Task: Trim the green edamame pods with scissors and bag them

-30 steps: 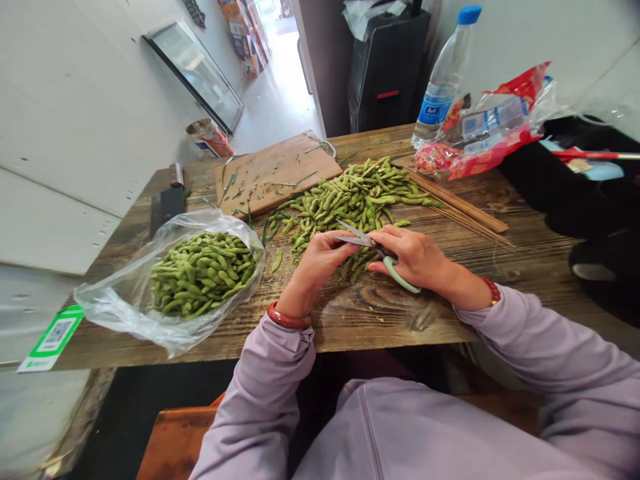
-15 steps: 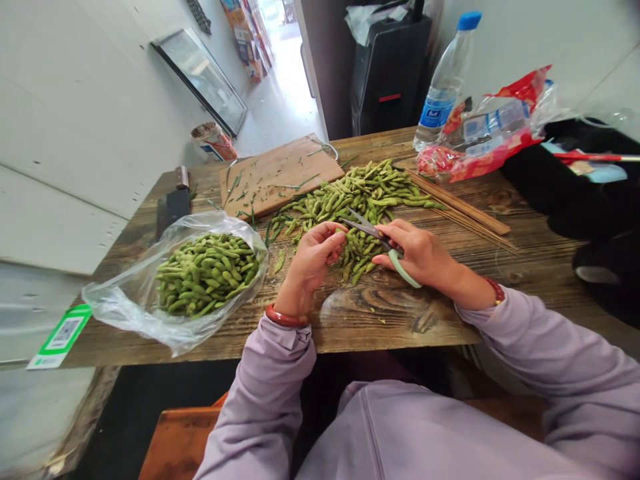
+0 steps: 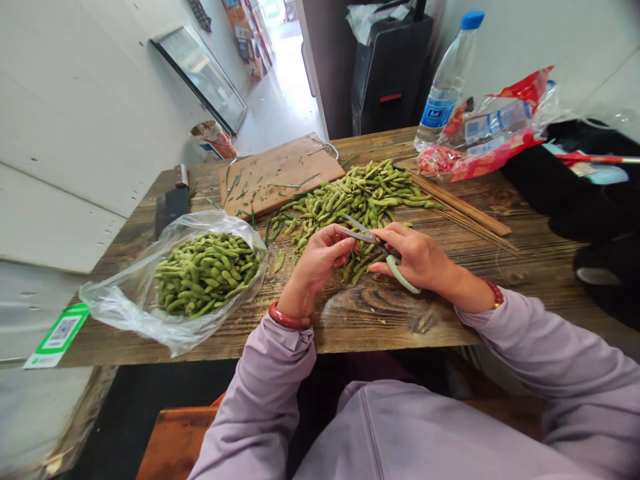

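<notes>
My right hand (image 3: 413, 253) grips a pair of scissors (image 3: 395, 268) with pale green handles. The blades point left and lie slightly apart at my left fingertips. My left hand (image 3: 323, 260) is closed in a pinch on an edamame pod, mostly hidden by the fingers. Beneath and beyond both hands spreads a heap of loose edamame pods (image 3: 345, 193) on the wooden table (image 3: 370, 333). To the left of my left hand, a clear plastic bag (image 3: 125, 303) lies open with many green pods (image 3: 207, 273) inside.
A cutting board (image 3: 280, 173) with green scraps lies at the back, a cleaver (image 3: 173, 207) at the left edge. Wooden skewers (image 3: 465, 207) rest right of the heap. Behind them stand a water bottle (image 3: 445, 87) and a red plastic wrapper (image 3: 500, 153). Black items (image 3: 590, 207) occupy the right side.
My left hand has shifted slightly right, and the scissor blades have come down to its fingertips. My right hand has moved a little left. The bag and the heap look the same.
</notes>
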Available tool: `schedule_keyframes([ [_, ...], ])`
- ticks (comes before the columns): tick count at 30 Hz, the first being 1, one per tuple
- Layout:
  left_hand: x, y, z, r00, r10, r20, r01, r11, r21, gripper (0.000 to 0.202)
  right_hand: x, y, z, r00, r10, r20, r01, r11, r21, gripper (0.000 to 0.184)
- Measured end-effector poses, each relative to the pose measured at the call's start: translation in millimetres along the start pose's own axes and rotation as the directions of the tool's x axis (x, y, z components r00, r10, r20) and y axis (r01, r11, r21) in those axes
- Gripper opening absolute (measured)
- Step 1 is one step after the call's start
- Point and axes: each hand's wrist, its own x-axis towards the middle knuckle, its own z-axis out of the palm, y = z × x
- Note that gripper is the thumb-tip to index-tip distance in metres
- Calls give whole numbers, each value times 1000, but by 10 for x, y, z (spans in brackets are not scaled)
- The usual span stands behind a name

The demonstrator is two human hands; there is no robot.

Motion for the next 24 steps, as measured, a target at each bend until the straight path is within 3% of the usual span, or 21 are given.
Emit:
schedule_keyframes([
  [9, 6, 29, 1, 997, 6, -77, -13, 996, -90, 31, -15, -21, -18, 999, 32, 19, -30, 995, -91, 41],
  [15, 64, 89, -186, 948, -3, -318, -97, 949, -299, 25, 0, -5, -24, 997, 54, -48, -57, 997, -58, 40],
  [18, 83, 119, -289, 929, -11, -371, -121, 936, -330, 21, -1, -6, -19, 998, 49, -47, -51, 997, -55, 40],
  [21, 109, 88, -327, 928, 34, -371, -103, 981, -167, 16, -3, -13, -14, 999, 28, -45, -31, 998, -59, 42],
  [24, 154, -1, -318, 915, 195, -352, -98, 956, 276, 9, 2, -20, -18, 999, 32, -41, -34, 998, -59, 42],
])
